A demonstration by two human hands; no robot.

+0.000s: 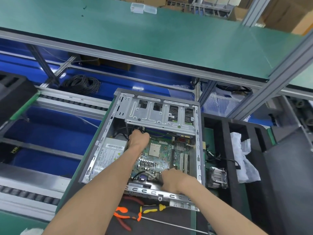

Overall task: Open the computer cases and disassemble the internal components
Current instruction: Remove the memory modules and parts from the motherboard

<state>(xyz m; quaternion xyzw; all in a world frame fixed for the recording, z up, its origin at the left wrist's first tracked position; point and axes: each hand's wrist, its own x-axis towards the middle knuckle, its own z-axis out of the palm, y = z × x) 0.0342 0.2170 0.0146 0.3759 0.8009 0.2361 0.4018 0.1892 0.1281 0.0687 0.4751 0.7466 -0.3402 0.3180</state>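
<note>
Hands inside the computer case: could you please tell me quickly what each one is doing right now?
Left hand: fingers curled at the motherboard's far edge; grasp hidden.
Right hand: fingers curled near the rear ports; hold cannot be told.

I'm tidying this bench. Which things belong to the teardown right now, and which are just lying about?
In use: open grey metal computer case; green motherboard; left hand; right hand.

Lying about: orange-handled pliers; yellow-handled screwdriver; coiled black cable; clear plastic boxes.

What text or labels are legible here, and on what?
No text can be read.
Power supply label: print, barcode and yellow warning triangle, too small and blurred.
Motherboard: markings too small.
Black block at the left edge: yellowish lettering, blurred.
</note>
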